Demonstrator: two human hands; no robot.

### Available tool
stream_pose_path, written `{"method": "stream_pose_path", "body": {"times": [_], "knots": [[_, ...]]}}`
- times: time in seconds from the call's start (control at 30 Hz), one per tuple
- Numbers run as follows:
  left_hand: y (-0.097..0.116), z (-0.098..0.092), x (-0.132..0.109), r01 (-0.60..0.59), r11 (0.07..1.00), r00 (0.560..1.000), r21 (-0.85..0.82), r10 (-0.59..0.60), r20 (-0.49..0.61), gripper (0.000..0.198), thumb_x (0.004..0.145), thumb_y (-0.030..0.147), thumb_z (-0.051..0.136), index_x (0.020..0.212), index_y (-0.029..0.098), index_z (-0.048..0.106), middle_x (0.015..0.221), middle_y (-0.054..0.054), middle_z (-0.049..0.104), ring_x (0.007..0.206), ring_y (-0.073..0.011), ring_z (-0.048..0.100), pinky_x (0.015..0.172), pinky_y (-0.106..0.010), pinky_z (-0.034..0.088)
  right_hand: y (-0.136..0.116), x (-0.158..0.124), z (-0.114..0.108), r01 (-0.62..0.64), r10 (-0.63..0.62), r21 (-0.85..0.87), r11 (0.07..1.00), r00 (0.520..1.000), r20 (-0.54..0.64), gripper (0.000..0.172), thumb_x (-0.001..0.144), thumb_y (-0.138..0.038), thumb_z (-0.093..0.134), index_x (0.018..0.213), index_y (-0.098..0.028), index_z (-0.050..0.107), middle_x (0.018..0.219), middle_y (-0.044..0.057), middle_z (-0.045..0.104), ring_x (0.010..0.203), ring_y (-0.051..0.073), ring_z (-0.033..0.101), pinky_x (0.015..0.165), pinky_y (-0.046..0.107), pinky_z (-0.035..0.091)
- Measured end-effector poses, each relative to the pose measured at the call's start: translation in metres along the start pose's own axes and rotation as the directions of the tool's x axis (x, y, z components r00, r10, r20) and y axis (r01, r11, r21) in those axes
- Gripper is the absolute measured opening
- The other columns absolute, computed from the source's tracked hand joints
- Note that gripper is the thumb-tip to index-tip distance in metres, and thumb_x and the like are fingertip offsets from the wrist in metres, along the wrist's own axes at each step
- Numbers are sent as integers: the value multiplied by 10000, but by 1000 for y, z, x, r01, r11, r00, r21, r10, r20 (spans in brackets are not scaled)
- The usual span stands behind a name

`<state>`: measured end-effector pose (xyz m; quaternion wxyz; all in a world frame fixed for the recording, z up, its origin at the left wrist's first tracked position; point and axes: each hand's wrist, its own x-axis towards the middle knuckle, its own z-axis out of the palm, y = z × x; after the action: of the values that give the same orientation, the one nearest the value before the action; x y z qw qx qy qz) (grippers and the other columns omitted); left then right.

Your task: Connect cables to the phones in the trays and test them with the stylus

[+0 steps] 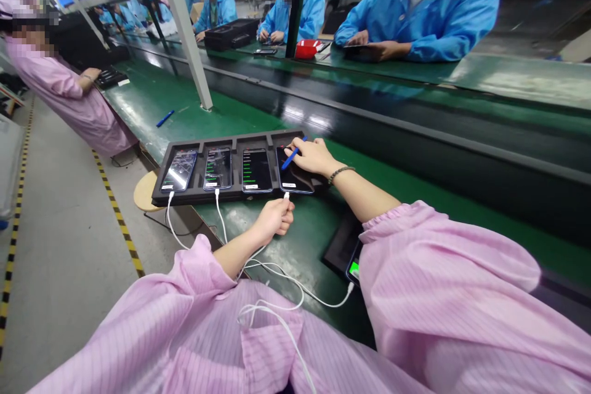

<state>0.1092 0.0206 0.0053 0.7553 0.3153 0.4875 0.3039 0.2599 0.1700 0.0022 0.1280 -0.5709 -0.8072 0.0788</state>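
Note:
Several smartphones lie in the slots of a black foam tray (231, 198). My left hand (276, 220) pinches the white plug of a charging cable (287, 196) at the bottom edge of the rightmost phone (295, 180). Above that phone, my right hand (314, 157) holds a blue pen (294, 154) slanted over the screen. White cables run from the two left phones, the far-left phone (180, 170) and its neighbour (218, 167). Green text lines show on the third phone (257, 170), with no cable seen at it.
Another cabled phone (354, 268) with a green patch lies partly under my right sleeve. A second blue pen (165, 118) rests on the green bench (143, 95). A metal post (187, 31) rises behind the tray. Co-workers sit across the dark conveyor (369, 104); one stands at left.

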Motion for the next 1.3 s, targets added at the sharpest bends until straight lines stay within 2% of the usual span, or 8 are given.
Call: {"method": "stream_pose_path", "body": {"times": [0.13,0.3,0.4,0.53,0.77,0.93,1.13,1.3], "knots": [[0,3,1,-18,1000,1000,6,18,-19,372,1012,405,407,710,189,384,470,114,262,339,-3,123,369,-89,105,-1,-2,0,1,-2,-19,1000,1000,-7,237,954,-389,357,931,-211,510,1018,111,730,968,275,637,934,415,294],[2,4,1,-25,998,999,61,26,-23,351,1032,330,324,714,192,380,427,111,272,327,-12,120,369,-94,106,-2,-4,1,-1,1,-32,999,1000,-13,239,958,-391,352,932,-207,502,1044,110,726,990,275,638,930,406,286],[1,6,1,-18,996,999,84,21,-33,345,1022,349,340,716,195,382,430,110,285,329,-14,128,371,-100,108,-2,-4,1,0,-1,-36,999,1000,-14,237,961,-386,347,937,-208,502,1055,107,725,982,269,639,923,400,286],[-1,12,3,-10,994,999,113,15,-41,328,1004,369,374,725,198,388,441,111,293,332,-18,139,375,-109,106,-2,-4,1,1,-2,-44,999,1000,-16,243,959,-388,350,945,-205,509,1020,117,727,973,274,639,913,400,286],[0,24,6,-21,992,999,124,24,-27,310,1014,305,303,730,204,378,422,104,314,324,-30,159,377,-128,105,-3,-5,1,-5,3,-62,998,1000,-25,252,956,-391,366,968,-200,530,1038,117,722,988,275,635,920,398,289],[-1,34,3,-35,998,997,59,40,-73,279,1018,280,271,770,210,379,399,99,354,295,-41,185,366,-142,112,-5,-6,3,-6,3,-81,997,999,-36,271,959,-397,364,996,-196,543,1034,126,719,995,292,626,934,410,293],[-8,43,10,-103,995,981,0,102,-163,251,1005,246,275,790,202,398,391,74,421,287,-61,273,360,-154,190,-4,-5,6,1,-5,-88,996,999,-43,257,949,-373,363,982,-191,541,981,137,714,974,305,629,931,430,304],[-8,42,15,-114,993,983,7,114,-143,276,1014,228,257,774,200,390,380,73,433,273,-60,284,354,-151,206,-1,-5,9,20,-24,-70,997,998,-54,251,937,-397,373,935,-198,527,913,130,704,946,312,623,924,446,320]]}}
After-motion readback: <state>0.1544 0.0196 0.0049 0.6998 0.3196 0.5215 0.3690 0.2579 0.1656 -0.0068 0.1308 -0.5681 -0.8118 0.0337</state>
